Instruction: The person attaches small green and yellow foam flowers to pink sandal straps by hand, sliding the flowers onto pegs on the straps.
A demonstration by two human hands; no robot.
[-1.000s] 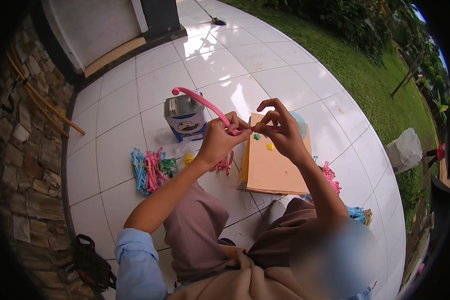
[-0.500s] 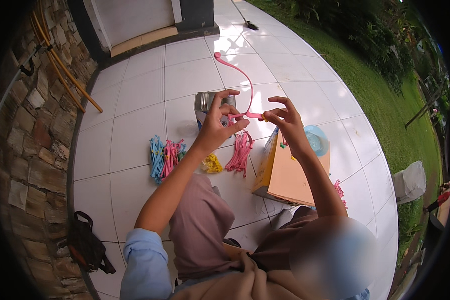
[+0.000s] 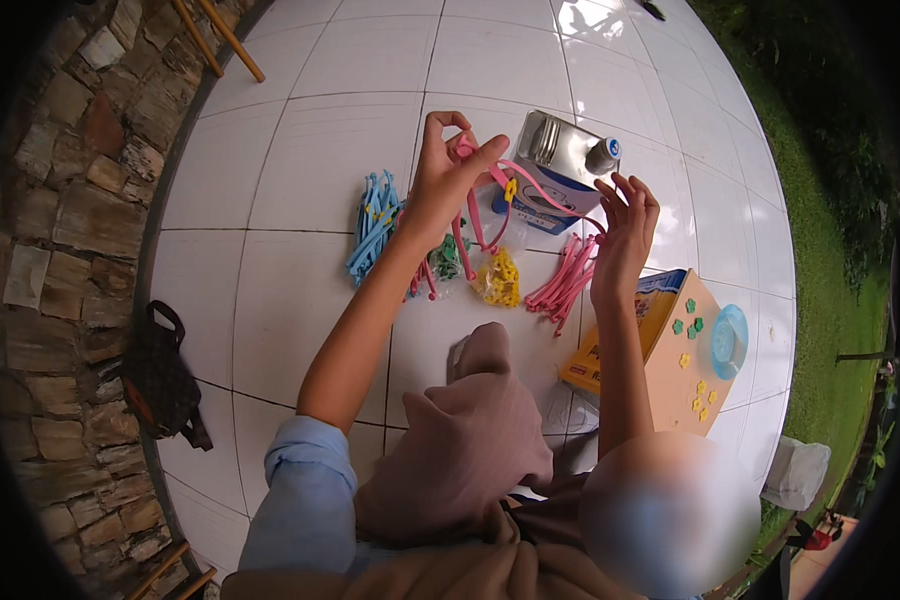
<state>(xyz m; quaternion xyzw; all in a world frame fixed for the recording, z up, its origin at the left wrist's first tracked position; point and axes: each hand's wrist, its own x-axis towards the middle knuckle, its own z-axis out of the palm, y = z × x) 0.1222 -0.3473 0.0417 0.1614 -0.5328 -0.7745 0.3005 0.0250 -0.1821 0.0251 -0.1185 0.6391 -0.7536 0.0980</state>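
Note:
My left hand (image 3: 448, 180) pinches a bunch of thin pink straps (image 3: 472, 222), whose lower ends dangle beneath it. From there one pink strap curves to my right hand (image 3: 625, 225), where the fingers close at its knobbed end. A small yellow flower-shaped piece (image 3: 511, 189) sits on the strap beside my left fingers. Below the hands lie a clear bag of yellow pieces (image 3: 497, 279), a bag of green pieces (image 3: 447, 258) and a pile of pink straps (image 3: 568, 280). Blue straps (image 3: 374, 228) are heaped left of my left wrist.
Behind the hands stands a metal can (image 3: 560, 150) with a blue-capped spout. At right, a cardboard box (image 3: 660, 350) carries green and yellow flower pieces and a light-blue bowl (image 3: 729, 342). A dark bag (image 3: 166, 380) lies by the stone wall (image 3: 80, 330).
My hands have moved apart; the right now holds the strap's far end, which stood free before. The view has shifted, showing the top of the box with its flower pieces.

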